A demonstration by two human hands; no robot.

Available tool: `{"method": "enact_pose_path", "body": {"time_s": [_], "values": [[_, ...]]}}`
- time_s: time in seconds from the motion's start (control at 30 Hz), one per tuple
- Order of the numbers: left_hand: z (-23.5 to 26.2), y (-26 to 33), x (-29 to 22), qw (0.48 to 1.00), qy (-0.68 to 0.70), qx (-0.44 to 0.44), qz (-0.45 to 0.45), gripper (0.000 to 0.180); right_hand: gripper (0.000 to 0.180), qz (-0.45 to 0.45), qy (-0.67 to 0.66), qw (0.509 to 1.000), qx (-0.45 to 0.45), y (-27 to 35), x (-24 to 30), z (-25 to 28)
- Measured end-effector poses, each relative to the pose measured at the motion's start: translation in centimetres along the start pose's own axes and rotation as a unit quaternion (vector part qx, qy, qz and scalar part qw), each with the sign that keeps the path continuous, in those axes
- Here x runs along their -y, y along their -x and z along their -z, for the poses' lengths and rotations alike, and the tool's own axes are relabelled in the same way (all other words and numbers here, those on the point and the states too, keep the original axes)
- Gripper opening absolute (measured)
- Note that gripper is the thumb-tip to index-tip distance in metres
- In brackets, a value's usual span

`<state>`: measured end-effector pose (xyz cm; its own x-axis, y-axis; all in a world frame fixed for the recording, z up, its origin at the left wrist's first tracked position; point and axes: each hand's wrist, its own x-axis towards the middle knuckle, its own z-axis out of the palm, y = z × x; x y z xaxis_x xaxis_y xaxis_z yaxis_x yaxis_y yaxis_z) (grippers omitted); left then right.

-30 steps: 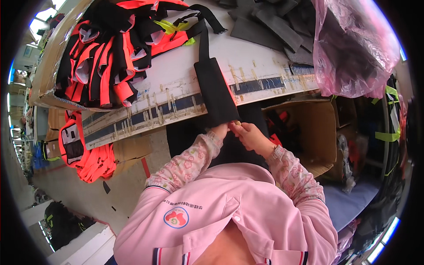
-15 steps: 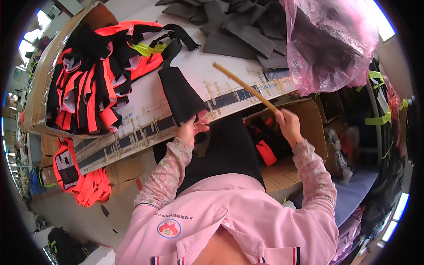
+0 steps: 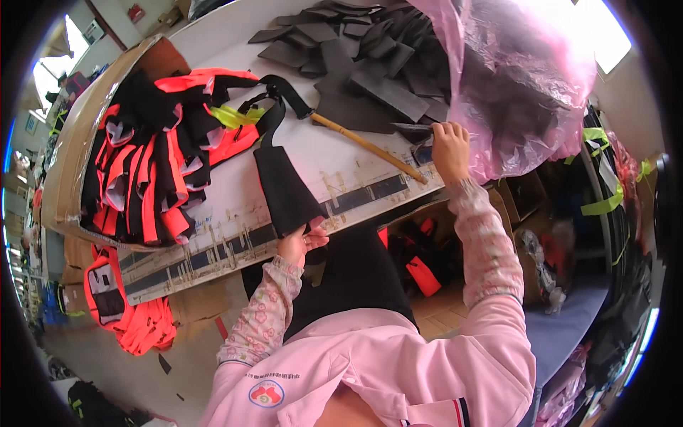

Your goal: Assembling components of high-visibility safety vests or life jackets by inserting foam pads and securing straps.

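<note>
My left hand point(image 3: 300, 245) grips the near, open end of a black fabric sleeve point(image 3: 286, 191) with a red edge. The sleeve lies over the table's near edge, its narrow end joined to a black strap with a buckle point(image 3: 272, 91). At the right, my right hand point(image 3: 451, 148) has its fingers closed at the edge of a thin grey foam piece point(image 3: 414, 129), beside the pink plastic bag point(image 3: 526, 107). A wooden stick point(image 3: 366, 146) lies aslant on the table between my hands, touched by neither.
Dark grey foam pieces point(image 3: 391, 82) are heaped at the back of the white table point(image 3: 213, 210). A cardboard box point(image 3: 67, 160) of black and orange-red fabric pieces point(image 3: 146, 178) stands at the left. Below the table, another carton point(image 3: 441, 306) holds similar pieces. Orange-red items point(image 3: 135, 317) hang at lower left.
My right hand has let go of the wooden stick, now lying on the table, and has moved up to the foam pieces by the pink bag. My left hand still grips the black sleeve.
</note>
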<state>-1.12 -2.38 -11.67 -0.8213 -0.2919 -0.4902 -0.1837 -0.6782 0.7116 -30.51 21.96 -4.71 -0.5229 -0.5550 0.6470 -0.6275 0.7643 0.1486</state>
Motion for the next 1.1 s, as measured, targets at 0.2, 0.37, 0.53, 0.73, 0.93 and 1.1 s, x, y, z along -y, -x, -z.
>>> {"method": "enact_pose_path", "body": {"time_s": [0.2,0.37,0.53,0.73,0.93,1.1], "values": [[-0.1,-0.7,-0.4,0.999,-0.019,0.028,0.017,0.034,0.025,-0.200,-0.548,0.762,0.281,1.9,9.1,14.7],[-0.7,-1.3,1.5,0.993,0.038,-0.022,-0.107,0.027,0.025,-0.291,-0.671,0.433,0.527,7.1,14.3,14.7],[0.0,-0.2,1.9,0.991,0.116,0.052,-0.050,0.026,0.021,-0.387,-0.707,0.335,0.489,7.3,16.1,14.6],[3.6,-1.4,4.9,0.982,0.005,0.152,-0.114,0.028,0.019,-0.422,-0.711,0.286,0.484,7.8,16.1,14.3],[-0.3,-0.2,6.7,0.976,0.030,0.214,-0.008,0.033,0.031,-0.452,-0.688,0.488,0.291,8.9,19.6,10.3],[-2.1,3.0,4.0,0.872,0.321,0.363,0.070,0.039,0.038,-0.235,-0.462,0.808,0.280,6.3,18.5,11.6]]}}
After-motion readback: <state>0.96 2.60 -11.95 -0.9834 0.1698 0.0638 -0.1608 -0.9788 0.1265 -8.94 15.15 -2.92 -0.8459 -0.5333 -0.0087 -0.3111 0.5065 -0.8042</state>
